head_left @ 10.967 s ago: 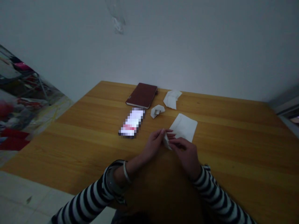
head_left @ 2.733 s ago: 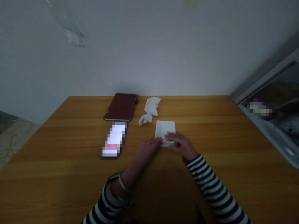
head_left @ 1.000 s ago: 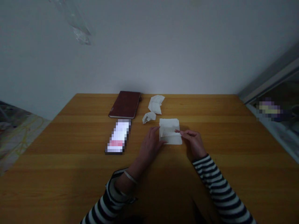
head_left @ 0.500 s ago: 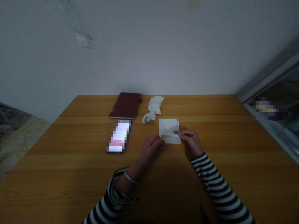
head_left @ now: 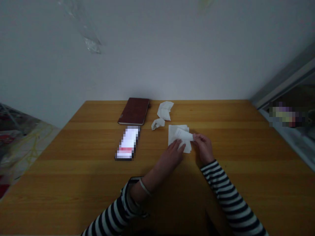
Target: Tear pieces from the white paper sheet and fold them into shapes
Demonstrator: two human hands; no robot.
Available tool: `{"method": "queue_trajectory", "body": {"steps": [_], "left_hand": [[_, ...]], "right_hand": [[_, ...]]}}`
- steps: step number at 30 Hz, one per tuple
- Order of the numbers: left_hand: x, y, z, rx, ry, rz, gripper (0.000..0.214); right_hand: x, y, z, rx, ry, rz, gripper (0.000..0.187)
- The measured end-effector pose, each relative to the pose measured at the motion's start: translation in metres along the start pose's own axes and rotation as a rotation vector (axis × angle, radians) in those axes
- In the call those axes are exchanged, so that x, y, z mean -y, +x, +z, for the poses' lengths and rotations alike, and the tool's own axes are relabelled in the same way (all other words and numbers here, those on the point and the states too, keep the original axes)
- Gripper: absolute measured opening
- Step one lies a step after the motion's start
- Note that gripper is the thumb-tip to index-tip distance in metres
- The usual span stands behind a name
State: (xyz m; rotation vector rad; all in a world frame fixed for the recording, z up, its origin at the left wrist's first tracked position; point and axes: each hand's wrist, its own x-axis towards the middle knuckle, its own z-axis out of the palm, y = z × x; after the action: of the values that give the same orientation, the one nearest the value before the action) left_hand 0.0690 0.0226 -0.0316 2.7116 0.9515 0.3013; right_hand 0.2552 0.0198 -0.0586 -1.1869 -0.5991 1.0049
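head view: white paper [head_left: 180, 135] creased, corner folded over.

White sheet of paper [head_left: 177, 136], two crumpled white paper pieces [head_left: 157, 123] and [head_left: 165, 109], dark maroon notebook [head_left: 134, 111], golden-brown wooden table [head_left: 73, 157] with lighter grain bands, black-and-white striped sleeves [head_left: 231, 203], pale grey wall [head_left: 157, 49].

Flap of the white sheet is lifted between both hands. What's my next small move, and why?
Probably lower the flap and press its crease flat: the right hand pinches its raised edge, the left hand steadies the white sheet on the table.
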Motion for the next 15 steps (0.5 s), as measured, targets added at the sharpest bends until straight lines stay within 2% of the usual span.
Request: {"method": "queue_trajectory", "body": {"steps": [3,7,11,15], "left_hand": [[-0.006,0.012,-0.010,0.095,0.016,-0.098,0.040],[-0.004,0.029,-0.015,0.113,0.008,-0.135,0.036],[0.015,0.033,-0.016,0.103,-0.054,-0.152,0.035],[0.039,0.027,-0.017,0.043,-0.132,-0.242,0.035]], "right_hand": [[-0.001,0.002,-0.002,-0.056,0.106,0.010,0.023],[0.000,0.005,-0.007,-0.118,0.249,0.019,0.020],[0.006,0.010,-0.015,-0.139,0.382,0.039,0.014],[0.012,0.013,-0.022,-0.128,0.476,0.058,0.012]]}}
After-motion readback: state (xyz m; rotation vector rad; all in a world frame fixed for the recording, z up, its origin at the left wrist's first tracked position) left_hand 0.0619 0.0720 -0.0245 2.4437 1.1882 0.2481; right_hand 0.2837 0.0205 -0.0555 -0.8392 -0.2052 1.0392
